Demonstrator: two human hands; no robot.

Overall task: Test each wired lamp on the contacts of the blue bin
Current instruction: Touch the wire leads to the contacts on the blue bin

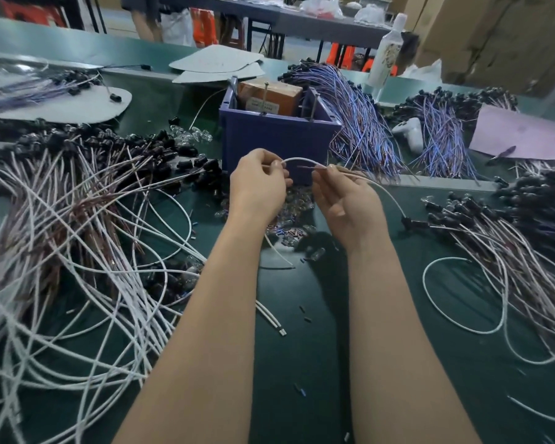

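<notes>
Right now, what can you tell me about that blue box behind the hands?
The blue bin is a square plastic tub, open on top, standing upright on the green table just behind both hands. Inside sits a brown block with a label, and thin metal rods stick up near its rim. Bundles of wired lamps lean against its right side. Neither hand touches it.

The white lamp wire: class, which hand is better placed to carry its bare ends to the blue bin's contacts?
Probably the right hand: it pinches the white lamp wire near the bare ends, just before the blue bin.
</notes>
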